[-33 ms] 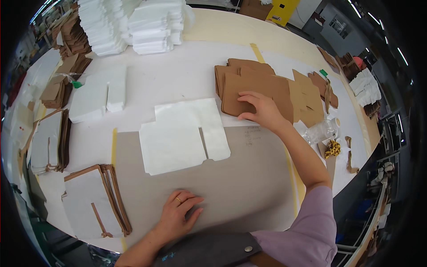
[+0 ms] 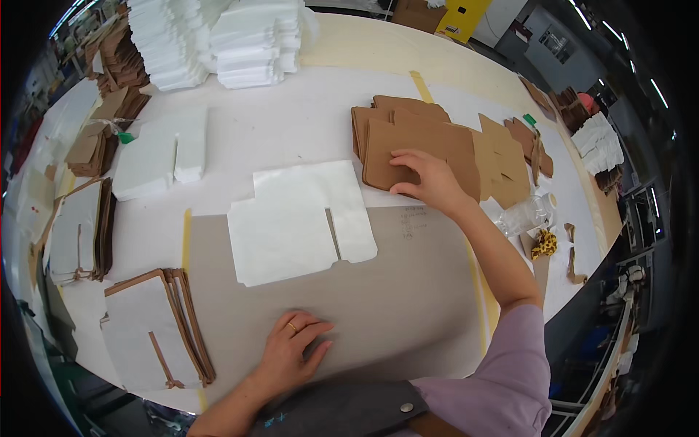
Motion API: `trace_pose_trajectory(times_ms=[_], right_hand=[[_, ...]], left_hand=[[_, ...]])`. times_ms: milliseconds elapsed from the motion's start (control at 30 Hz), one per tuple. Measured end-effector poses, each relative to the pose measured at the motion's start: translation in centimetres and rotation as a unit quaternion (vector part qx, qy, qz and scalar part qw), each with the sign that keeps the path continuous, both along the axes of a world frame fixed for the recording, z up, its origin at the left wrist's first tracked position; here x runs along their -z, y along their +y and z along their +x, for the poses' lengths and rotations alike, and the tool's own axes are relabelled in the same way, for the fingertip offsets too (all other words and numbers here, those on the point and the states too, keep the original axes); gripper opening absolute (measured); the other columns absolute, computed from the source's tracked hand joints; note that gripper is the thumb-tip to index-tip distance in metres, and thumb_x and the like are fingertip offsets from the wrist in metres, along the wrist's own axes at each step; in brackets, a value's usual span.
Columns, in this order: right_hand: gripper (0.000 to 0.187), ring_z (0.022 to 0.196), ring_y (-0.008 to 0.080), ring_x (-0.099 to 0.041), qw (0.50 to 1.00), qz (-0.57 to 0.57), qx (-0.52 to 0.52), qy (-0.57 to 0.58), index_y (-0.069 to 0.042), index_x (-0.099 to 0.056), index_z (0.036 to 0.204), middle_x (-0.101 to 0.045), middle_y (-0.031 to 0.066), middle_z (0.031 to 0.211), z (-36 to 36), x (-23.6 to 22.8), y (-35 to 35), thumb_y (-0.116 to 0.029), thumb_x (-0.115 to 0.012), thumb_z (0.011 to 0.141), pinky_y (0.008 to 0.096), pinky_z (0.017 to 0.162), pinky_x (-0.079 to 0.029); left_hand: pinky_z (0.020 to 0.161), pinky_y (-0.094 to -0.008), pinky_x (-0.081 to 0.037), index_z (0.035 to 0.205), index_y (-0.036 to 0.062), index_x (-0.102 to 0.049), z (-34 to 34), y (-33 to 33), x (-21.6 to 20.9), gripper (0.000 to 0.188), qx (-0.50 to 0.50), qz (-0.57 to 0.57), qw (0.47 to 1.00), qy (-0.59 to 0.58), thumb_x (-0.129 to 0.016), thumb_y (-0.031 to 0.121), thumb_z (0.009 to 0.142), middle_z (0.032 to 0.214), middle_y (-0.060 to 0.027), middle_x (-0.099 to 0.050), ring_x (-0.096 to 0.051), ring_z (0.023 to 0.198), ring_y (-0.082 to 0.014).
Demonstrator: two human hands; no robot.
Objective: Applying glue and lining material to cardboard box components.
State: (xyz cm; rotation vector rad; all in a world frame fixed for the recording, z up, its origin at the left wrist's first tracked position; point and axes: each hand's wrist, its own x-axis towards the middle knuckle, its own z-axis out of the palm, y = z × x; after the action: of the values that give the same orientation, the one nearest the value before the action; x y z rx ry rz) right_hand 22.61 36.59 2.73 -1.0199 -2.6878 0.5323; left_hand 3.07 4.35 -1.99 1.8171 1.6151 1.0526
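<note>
My right hand [image 2: 429, 178] reaches over a stack of brown cut pieces [image 2: 437, 142], its thumb and fingers apart on or just above the top piece. Nothing shows between them. On the grey mat [image 2: 393, 313] near me my left hand [image 2: 295, 346] lies with fingers loosely bent and apart, a ring on one of them, holding nothing. Between the hands and farther off, a white cut sheet [image 2: 287, 229] with a narrow slot lies flat, partly on the mat.
Tall white stacks [image 2: 255, 47] stand at the far left. A lower white stack [image 2: 149, 160] and white-faced brown bundles [image 2: 149, 328] line the left side. To the right lie tan pieces [image 2: 502, 156], a clear plastic roll [image 2: 528, 213] and a leopard-print scrunchie [image 2: 544, 244].
</note>
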Motion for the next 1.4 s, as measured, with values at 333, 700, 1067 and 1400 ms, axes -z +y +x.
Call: trace_pose_trajectory(times_ms=[333, 700, 1067, 1400], right_hand=[[0.045, 0.114, 0.0274, -0.059, 0.972, 0.228, -0.012, -0.056, -0.005, -0.058, 0.117, -0.056, 0.0116, 0.129, -1.0, 3.8, -0.6, -0.027, -0.073, 0.081, 0.0402, 0.08, -0.055], [0.054, 0.113, 0.028, -0.062, 0.959, 0.266, 0.029, -0.096, -0.004, -0.053, 0.122, -0.054, 0.0135, 0.133, -2.4, 3.9, -2.1, -0.029, -0.075, 0.08, 0.0377, 0.075, -0.057], [0.026, 0.089, 0.0183, -0.066, 0.961, -0.124, 0.109, 0.224, -0.001, -0.072, 0.082, -0.071, 0.0063, 0.103, -0.6, 2.6, 2.5, -0.027, -0.076, 0.082, 0.0323, 0.078, -0.052], [0.024, 0.075, 0.0064, -0.06, 0.704, -0.188, 0.25, 0.637, -0.002, -0.07, 0.09, -0.068, 0.0022, 0.081, 5.0, -0.7, 2.4, -0.026, -0.067, 0.093, 0.0222, 0.066, -0.048]], left_hand=[[0.085, -0.0381, -0.049, 0.104, 0.0073, -0.069, 0.0, 0.1, 0.1, 0.029, 0.0, -0.009, 1.0, -0.013, -0.075, 0.007, 0.075, 0.097, -0.0082, -0.063, -0.057, 0.096, -0.0289], [0.085, -0.0383, -0.049, 0.103, 0.0067, -0.069, -0.1, -0.1, 0.3, 0.028, 0.0, -0.003, 1.0, -0.012, -0.075, 0.007, 0.075, 0.098, -0.0084, -0.063, -0.057, 0.097, -0.029], [0.085, -0.0385, -0.049, 0.103, 0.0064, -0.069, -0.2, 0.2, 0.1, 0.028, 0.01, 0.004, 1.0, -0.012, -0.075, 0.007, 0.075, 0.097, -0.0087, -0.063, -0.057, 0.097, -0.0288], [0.093, -0.0407, -0.048, 0.122, 0.0066, -0.06, 0.1, -1.4, 0.4, 0.038, 0.029, -0.071, 0.961, -0.264, -0.07, 0.014, 0.086, 0.111, -0.0123, -0.062, -0.057, 0.109, -0.0283]])
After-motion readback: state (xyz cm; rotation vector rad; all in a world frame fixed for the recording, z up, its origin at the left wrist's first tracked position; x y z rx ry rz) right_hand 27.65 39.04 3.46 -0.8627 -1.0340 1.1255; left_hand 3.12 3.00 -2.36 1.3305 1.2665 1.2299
